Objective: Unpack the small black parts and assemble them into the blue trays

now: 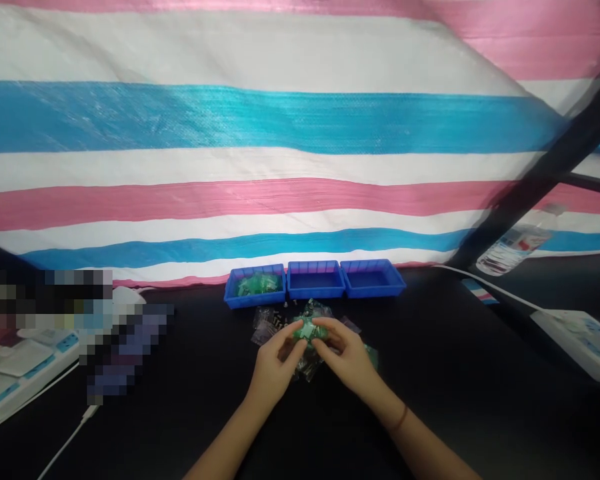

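Between my two hands is a small green plastic packet [309, 329], its contents too small to make out. My left hand [276, 360] pinches its left side with thumb and forefinger. On the other side, my right hand [347, 353] pinches it the same way. Beneath and around my hands lie several clear packets [266, 325] with small dark and metallic pieces in them. Another green packet [371, 357] shows partly from behind my right hand. Behind these, a blue tray [255, 303] holds several green packets [261, 284].
Two more blue trays [316, 293] [373, 291] continue the row to the right. Power strips [25, 377] [575, 337] with white cables lie at both sides. A plastic bottle [517, 243] stands tilted at the right. Striped sheeting [300, 120] hangs behind the black table [190, 373].
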Available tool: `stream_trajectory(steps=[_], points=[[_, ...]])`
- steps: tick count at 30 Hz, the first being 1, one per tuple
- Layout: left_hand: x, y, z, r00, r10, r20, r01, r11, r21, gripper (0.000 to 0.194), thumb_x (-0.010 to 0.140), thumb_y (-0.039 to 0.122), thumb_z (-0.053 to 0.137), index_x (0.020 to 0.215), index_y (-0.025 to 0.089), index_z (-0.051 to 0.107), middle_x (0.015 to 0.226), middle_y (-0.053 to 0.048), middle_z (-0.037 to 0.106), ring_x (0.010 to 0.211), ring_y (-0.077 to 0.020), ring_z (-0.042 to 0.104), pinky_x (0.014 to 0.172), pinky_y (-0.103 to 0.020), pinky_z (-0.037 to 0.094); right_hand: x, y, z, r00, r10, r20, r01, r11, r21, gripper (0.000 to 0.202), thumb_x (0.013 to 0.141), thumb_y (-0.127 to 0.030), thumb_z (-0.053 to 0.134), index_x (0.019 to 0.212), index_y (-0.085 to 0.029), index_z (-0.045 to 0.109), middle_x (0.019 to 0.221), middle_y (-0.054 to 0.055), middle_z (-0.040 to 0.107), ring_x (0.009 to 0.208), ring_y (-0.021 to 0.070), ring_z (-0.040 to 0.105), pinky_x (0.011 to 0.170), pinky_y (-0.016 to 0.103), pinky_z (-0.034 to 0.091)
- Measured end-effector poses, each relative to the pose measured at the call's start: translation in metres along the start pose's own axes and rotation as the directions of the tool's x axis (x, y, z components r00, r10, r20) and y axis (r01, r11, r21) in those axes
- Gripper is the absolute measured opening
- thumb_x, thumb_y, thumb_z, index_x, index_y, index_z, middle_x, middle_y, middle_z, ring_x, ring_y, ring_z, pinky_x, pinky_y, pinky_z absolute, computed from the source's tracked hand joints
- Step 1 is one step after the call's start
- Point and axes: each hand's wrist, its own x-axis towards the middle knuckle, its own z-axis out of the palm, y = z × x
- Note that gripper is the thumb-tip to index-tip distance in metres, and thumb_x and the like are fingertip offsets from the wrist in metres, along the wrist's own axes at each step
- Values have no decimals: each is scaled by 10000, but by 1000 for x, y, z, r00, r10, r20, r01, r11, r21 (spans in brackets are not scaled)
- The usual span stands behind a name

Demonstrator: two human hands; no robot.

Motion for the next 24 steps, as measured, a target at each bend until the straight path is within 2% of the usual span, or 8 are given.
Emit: stream_trajectory(steps=[3,5,8,10,15,18,20,24], points=[[-3,-1,3,1000,-4,-4,3,999,-32,419,858,367,621,1254,231,592,1020,-56,687,937,-206,664,857,-321,538,-1,1,4,1000,-17,-19,17,1000,4,452,857,-198,613,1295,-253,513,1043,64,705,907,214,701,794,347,587],[-5,0,4,1000,3,-17,-4,999,-37,531,877,366,601,1377,254,462,1006,-46,684,915,-195,666,840,-322,541,-2,-1,4,997,-41,-64,39,999,-26,511,853,-184,619,1337,-255,473,1013,61,721,906,218,706,804,362,585],[-5,3,6,999,37,-13,-38,998,-50,605,908,362,561,1456,297,312,1139,-57,650,1003,-199,648,865,-332,534,-2,-5,2,983,-145,-116,130,982,-134,292,849,-171,628,1130,-246,647,1003,63,733,927,228,700,833,375,572],[-5,4,7,997,71,4,-70,995,-70,552,920,365,541,1433,300,350,1246,-72,598,1076,-208,621,892,-337,527,-1,-8,0,962,-246,-116,225,959,-170,173,851,-150,624,966,-246,711,1015,60,732,970,232,684,868,384,555],[-5,7,5,999,48,-18,-49,997,-57,400,954,359,455,1338,255,493,1236,-79,602,1062,-214,625,888,-334,525,-1,-5,1,914,-391,-108,358,903,-236,247,828,-82,606,881,-276,750,1166,59,664,1137,259,590,948,432,502],[-7,9,2,1000,-21,-17,19,993,-116,354,962,330,393,1232,214,589,1214,-82,626,934,-202,658,815,-328,545,-3,0,5,915,-382,-127,336,899,-280,319,826,-58,552,881,-289,764,1323,61,538,1178,268,543,906,417,519],[-7,10,1,998,-60,3,59,977,-206,352,939,280,384,1180,179,621,1181,-91,644,855,-196,665,761,-325,556,-4,2,8,921,-363,-140,314,907,-282,361,838,-55,506,896,-298,766,1312,66,520,1126,252,562,854,394,540],[-7,8,-3,997,-81,2,79,957,-280,352,911,242,396,1149,158,641,1132,-96,660,952,-222,647,793,-328,552,-6,2,8,960,-254,-118,220,944,-246,361,878,-98,463,928,-288,766,1293,85,533,987,224,623,809,382,555]])
